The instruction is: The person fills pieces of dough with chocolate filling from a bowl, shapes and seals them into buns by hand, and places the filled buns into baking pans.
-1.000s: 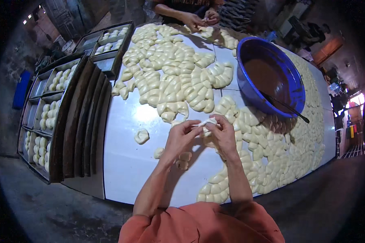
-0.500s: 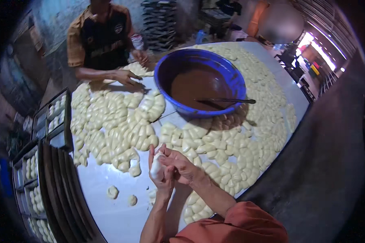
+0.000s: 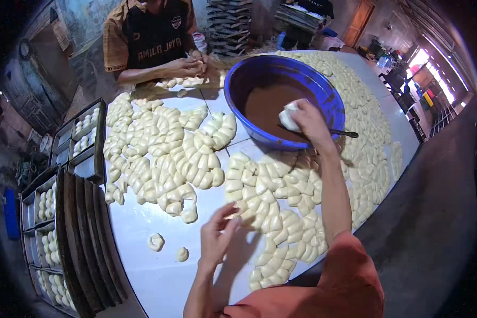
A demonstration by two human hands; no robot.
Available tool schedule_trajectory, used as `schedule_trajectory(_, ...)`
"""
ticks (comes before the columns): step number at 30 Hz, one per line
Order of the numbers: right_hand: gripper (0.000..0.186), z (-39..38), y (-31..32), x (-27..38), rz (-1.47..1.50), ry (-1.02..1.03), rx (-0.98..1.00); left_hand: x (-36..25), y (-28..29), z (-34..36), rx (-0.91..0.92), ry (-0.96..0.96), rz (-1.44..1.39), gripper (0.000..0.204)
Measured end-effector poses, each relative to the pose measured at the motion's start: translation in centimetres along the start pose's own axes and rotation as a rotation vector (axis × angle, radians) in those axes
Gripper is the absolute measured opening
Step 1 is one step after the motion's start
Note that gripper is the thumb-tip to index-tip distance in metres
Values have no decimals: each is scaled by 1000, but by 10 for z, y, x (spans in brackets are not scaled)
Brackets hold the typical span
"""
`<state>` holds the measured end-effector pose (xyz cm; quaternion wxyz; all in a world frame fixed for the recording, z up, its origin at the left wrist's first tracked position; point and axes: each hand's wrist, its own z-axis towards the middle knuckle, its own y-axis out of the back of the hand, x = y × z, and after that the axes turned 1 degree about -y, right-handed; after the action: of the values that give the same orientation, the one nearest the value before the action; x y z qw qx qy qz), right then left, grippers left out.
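Observation:
My right hand (image 3: pixel 311 127) reaches over the near side of a big blue basin (image 3: pixel 331 95) and grips a white dough piece (image 3: pixel 289 117) in its fingers. Brown filling (image 3: pixel 265 102) covers the basin's bottom. A dark spoon handle (image 3: pixel 347 133) rests across the rim, right beside my right wrist. With nothing in it, my left hand (image 3: pixel 218 237) hovers over the near tabletop, fingers apart, close to rows of pale dough pieces (image 3: pixel 259 204). Two separate small dough pieces, a ring-like one (image 3: pixel 156 242) and a round one (image 3: pixel 182 254), lie left of it.
Dough pieces spread over much of the white table (image 3: pixel 143 275). Metal trays (image 3: pixel 42 212) holding dough balls stand along the left edge. Across the table, a co-worker's hands (image 3: pixel 191 66) handle dough. Stacked dark trays (image 3: pixel 228 26) rise behind.
My hands have parted. The right went from the near table up over the basin, carrying the white dough piece; the left let go and opened. The co-worker's hands came together.

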<state>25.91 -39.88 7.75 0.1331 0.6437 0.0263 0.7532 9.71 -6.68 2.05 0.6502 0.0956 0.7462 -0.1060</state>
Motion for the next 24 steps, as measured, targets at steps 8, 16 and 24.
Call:
schedule_trajectory(8,32,93,11,-144,-909,-232,725,-12,15,-10,144,135,211,43)
schedule_trajectory(16,18,50,0,-38,-38,-266,389,-2,26,-4,127,129,66,46)
schedule_trajectory(24,8,-56,-101,20,762,-282,270,-7,-10,46,90,87,-303,49)
